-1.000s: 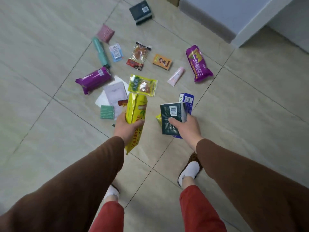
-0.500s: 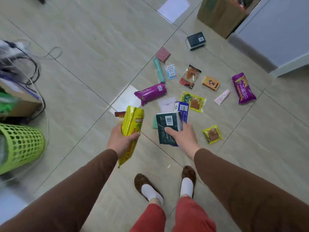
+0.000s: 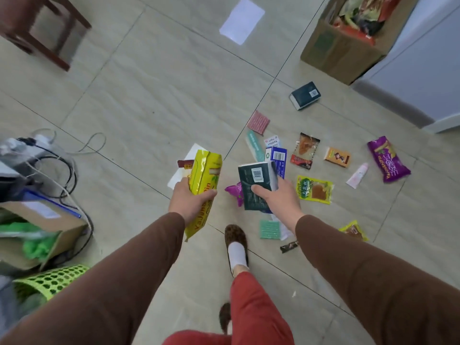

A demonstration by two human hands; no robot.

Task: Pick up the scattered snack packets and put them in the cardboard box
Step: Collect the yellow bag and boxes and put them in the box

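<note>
My left hand (image 3: 190,201) grips a long yellow snack packet (image 3: 203,180) held upright above the floor. My right hand (image 3: 276,197) holds a dark green box (image 3: 255,185) together with a blue box (image 3: 277,158) behind it. Several packets lie scattered on the tiles to the right: a purple packet (image 3: 388,159), a yellow-green one (image 3: 315,190), an orange one (image 3: 337,156), a red-brown one (image 3: 305,150) and a dark box (image 3: 305,95). The cardboard box (image 3: 336,51), with packets inside, stands at the far right top.
A wooden stool (image 3: 42,26) is at top left. On the left are cables (image 3: 62,168), an open carton (image 3: 42,232) with green bags and a green mesh basket (image 3: 49,282). White paper (image 3: 242,20) lies far ahead. A white cabinet (image 3: 423,70) flanks the cardboard box.
I have risen and stepped back with both hands still holding their items; the view has widened, and the cardboard box, stool and left-side clutter have come into sight.
</note>
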